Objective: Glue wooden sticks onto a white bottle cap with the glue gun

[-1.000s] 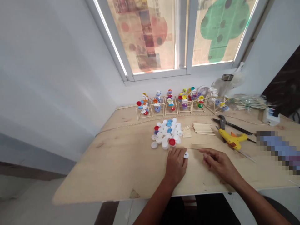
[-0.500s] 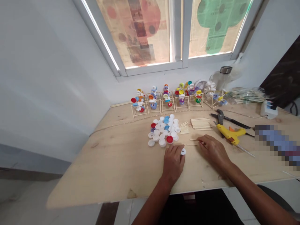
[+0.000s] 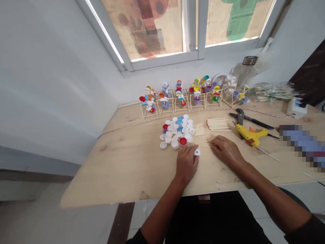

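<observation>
My left hand (image 3: 186, 162) rests on the plywood board (image 3: 127, 169) and pinches a white bottle cap (image 3: 197, 152) between thumb and fingertips. My right hand (image 3: 226, 150) lies palm down just to the right, its fingertips on a thin wooden stick (image 3: 206, 146). Whether it grips the stick I cannot tell. A heap of bottle caps (image 3: 177, 134), mostly white with some blue and red, lies just beyond my left hand. A small stack of wooden sticks (image 3: 218, 124) lies beyond my right hand.
A yellow glue gun (image 3: 250, 135) and black pliers (image 3: 241, 117) lie to the right. A row of small stick frames with coloured caps (image 3: 188, 96) stands along the wall. A steel-lidded bottle (image 3: 245, 69), bagged sticks (image 3: 273, 91) and a white power strip (image 3: 296, 106) sit at the far right.
My right hand has slid forward and left onto the loose stick. My left hand keeps the white cap. The view has tilted down a little.
</observation>
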Demonstrator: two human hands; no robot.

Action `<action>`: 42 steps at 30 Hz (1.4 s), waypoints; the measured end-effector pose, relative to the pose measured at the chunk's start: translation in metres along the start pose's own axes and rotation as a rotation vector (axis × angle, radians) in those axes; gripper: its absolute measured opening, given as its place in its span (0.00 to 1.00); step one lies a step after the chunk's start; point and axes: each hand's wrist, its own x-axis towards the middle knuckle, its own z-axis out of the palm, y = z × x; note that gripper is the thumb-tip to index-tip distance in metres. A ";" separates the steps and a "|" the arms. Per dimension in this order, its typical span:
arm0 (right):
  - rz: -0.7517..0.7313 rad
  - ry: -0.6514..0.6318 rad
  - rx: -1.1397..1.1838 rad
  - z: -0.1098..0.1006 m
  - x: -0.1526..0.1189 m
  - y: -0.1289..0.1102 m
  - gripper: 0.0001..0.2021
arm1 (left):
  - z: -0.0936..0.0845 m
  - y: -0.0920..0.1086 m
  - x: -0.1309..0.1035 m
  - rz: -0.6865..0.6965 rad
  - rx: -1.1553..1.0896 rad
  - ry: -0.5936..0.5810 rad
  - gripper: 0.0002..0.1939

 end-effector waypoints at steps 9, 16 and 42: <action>-0.032 -0.072 -0.039 0.005 0.005 -0.008 0.09 | 0.002 0.000 0.012 0.006 -0.005 -0.038 0.21; -0.073 0.011 0.089 0.005 -0.002 -0.003 0.07 | 0.008 -0.003 0.009 0.019 -0.042 0.000 0.22; -0.273 -0.020 0.095 0.012 0.001 -0.004 0.11 | 0.007 -0.002 0.008 -0.008 -0.013 0.001 0.19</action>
